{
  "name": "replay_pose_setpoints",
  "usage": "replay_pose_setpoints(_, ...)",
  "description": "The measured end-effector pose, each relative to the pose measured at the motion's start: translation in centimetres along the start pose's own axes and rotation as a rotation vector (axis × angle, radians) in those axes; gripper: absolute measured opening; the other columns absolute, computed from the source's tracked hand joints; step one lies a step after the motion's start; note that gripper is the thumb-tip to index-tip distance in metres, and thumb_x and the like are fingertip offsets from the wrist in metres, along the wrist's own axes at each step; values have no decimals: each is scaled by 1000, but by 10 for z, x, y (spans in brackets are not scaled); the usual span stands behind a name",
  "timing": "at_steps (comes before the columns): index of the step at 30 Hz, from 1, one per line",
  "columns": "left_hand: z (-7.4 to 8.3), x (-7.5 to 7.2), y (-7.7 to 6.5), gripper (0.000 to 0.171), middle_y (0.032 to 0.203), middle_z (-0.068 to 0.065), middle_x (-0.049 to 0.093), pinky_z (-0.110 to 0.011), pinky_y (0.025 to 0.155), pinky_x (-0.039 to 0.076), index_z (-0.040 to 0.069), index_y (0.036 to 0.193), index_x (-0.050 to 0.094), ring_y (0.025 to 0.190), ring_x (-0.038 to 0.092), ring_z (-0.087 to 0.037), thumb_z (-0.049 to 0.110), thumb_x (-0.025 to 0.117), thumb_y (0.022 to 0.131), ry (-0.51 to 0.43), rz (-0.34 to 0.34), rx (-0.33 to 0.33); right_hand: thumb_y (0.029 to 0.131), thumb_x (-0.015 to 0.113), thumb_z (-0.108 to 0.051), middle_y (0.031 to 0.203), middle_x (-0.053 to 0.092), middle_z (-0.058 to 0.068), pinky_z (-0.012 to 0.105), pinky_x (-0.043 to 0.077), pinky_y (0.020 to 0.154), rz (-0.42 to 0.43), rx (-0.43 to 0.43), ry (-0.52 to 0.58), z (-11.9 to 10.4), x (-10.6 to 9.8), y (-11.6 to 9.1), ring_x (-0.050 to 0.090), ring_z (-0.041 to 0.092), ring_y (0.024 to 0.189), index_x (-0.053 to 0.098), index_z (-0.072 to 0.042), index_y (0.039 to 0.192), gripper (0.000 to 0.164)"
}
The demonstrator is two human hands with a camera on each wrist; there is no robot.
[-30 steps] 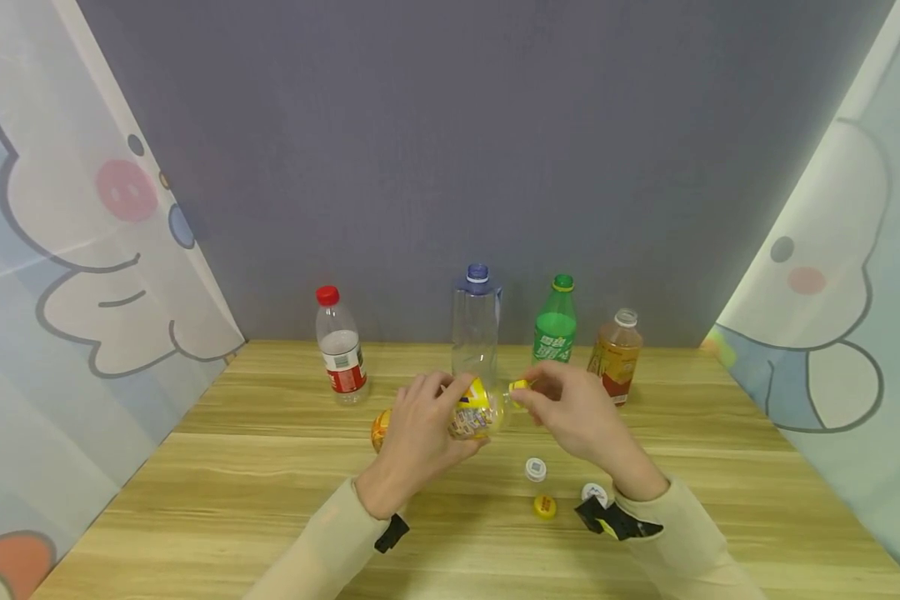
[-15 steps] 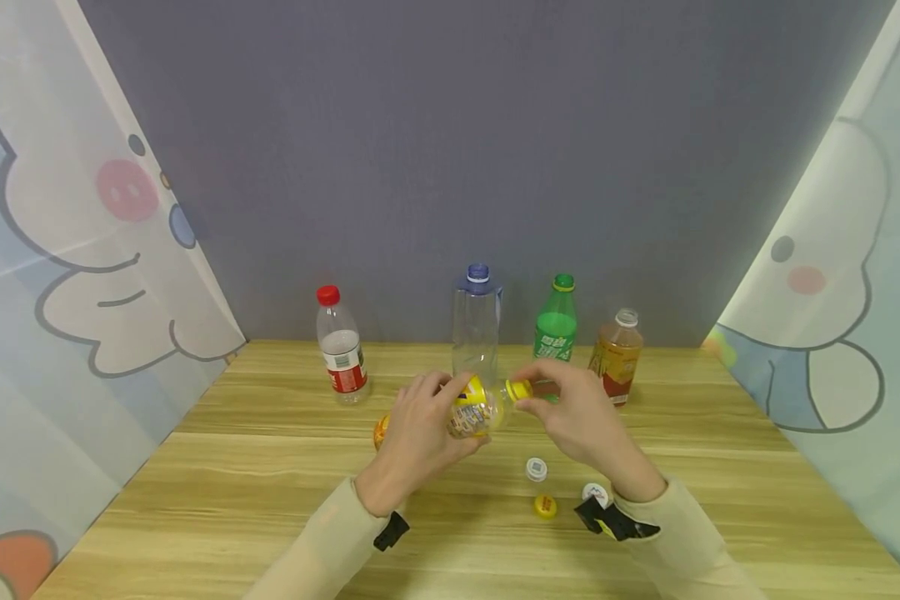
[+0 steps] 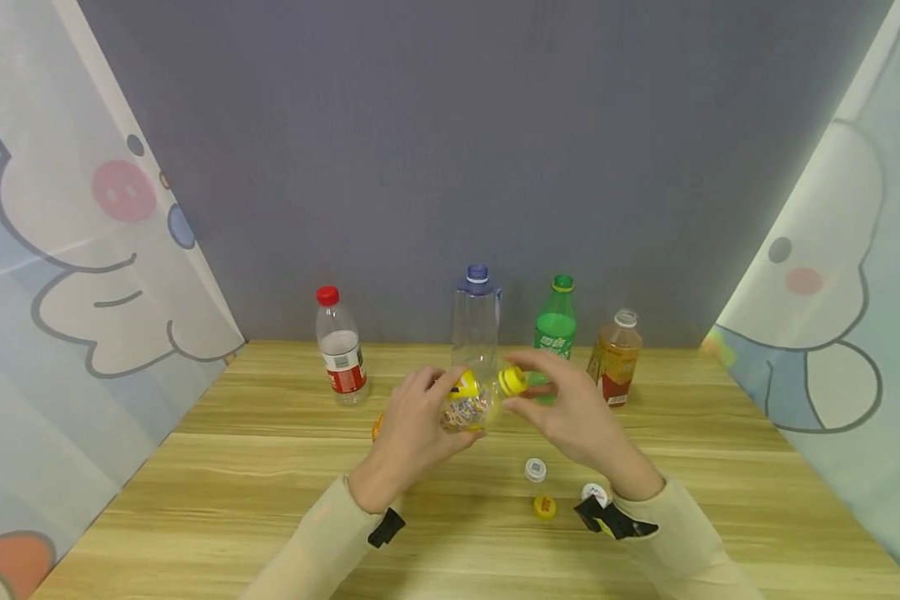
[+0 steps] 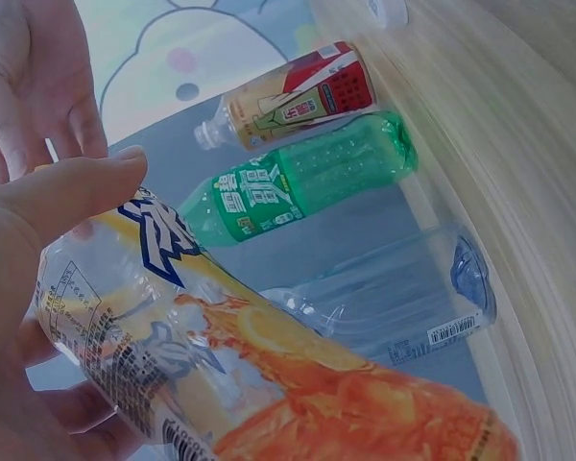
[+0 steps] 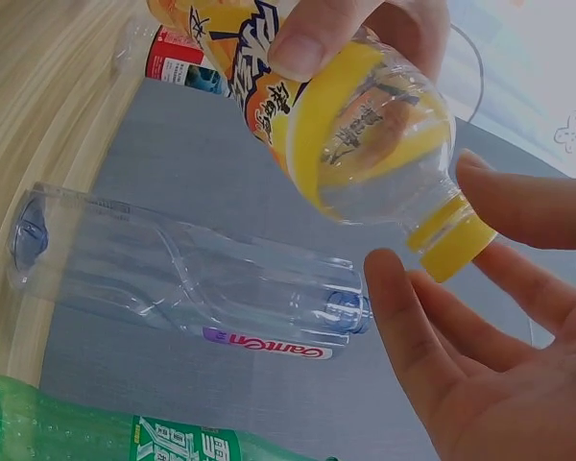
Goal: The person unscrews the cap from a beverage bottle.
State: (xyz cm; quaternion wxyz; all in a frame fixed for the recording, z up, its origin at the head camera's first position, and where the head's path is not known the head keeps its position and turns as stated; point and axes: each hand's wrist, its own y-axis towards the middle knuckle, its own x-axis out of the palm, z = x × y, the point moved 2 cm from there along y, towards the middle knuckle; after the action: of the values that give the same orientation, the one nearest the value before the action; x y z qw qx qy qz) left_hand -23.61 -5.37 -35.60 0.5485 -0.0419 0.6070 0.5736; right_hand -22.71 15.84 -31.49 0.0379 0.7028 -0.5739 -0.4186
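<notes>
My left hand [image 3: 412, 425] grips a clear drink bottle [image 5: 394, 144] with a yellow-and-orange label round its body. In the head view the bottle lies tilted above the table, its neck toward the right. A yellow cap [image 5: 458, 248] sits on the neck. My right hand [image 3: 566, 408] is at the cap, thumb on one side and fingers on the other. The right wrist view shows these fingers spread apart, with gaps between them and the cap. In the left wrist view, the left thumb [image 4: 86, 192] lies across the label, and an orange fruit picture covers the bottle's lower part.
Along the back stand a red-capped bottle [image 3: 341, 358], a clear bluish bottle [image 3: 476, 325], a green bottle [image 3: 556, 325] and an amber-labelled bottle [image 3: 617, 358]; the last three have no caps. Loose caps, white [image 3: 536, 470], yellow [image 3: 545, 507] and white [image 3: 594, 495], lie near my right forearm.
The right thumb and fingers have spread from their closer hold on the yellow cap, which now shows more fully. The left hand and bottle have shifted slightly left.
</notes>
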Motion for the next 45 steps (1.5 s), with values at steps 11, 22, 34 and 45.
replay_pose_setpoints(11,1,1,-1,84,107,-6,63,-43,80,49,14,133,63,95,58,-25,35,99,61,22,4,31,95,72,-40,107,73,9,42,59,76,138,241,-99,1,-5,-1,72,22,92,65,-7,127,47)
replay_pose_setpoints(22,3,4,-2,84,109,-6,63,-44,82,48,17,136,61,100,59,-26,36,99,63,50,-17,35,93,76,-21,88,75,1,33,58,66,73,211,-100,-2,-4,-2,70,14,74,75,-8,104,17)
replay_pose_setpoints(34,0,5,-3,85,110,-6,63,-44,81,47,16,134,62,100,59,-27,39,99,61,82,-14,36,87,77,0,104,73,5,39,59,80,0,118,-96,-3,-4,-3,71,23,93,72,-6,108,23)
replay_pose_setpoints(45,0,6,-2,85,111,-6,63,-41,81,45,17,138,60,101,58,-25,36,98,64,45,-38,3,86,75,6,114,70,8,45,58,84,18,31,-66,-4,-3,-4,67,26,104,70,-6,107,25)
